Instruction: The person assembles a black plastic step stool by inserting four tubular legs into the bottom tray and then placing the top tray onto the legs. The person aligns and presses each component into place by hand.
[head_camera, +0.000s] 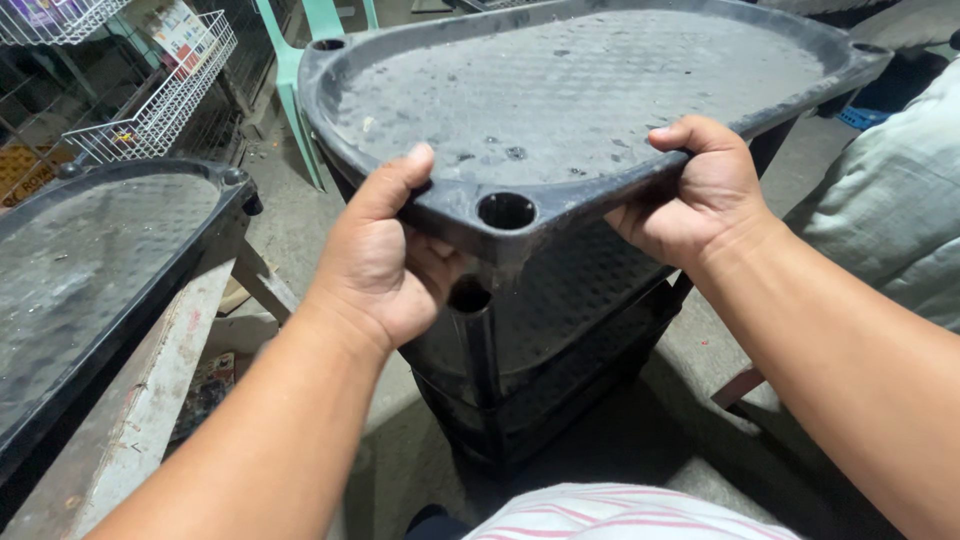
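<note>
I hold a black plastic triangular shelf tray (600, 90), dusty on top, with round sockets at its corners. My left hand (385, 260) grips its near edge left of the front corner socket, thumb on top. My right hand (700, 190) grips the near edge on the right side, thumb over the rim. The tray is lifted slightly, tilted above a stack of similar black shelves (560, 340) joined by a black post (480, 350) under the front corner.
Another black shelf tray (90, 260) lies at the left on a worn wooden bench (150, 400). White wire baskets (160, 100) hang at upper left. A green plastic chair (295, 70) stands behind. A grey sack (890, 220) sits at right on the concrete floor.
</note>
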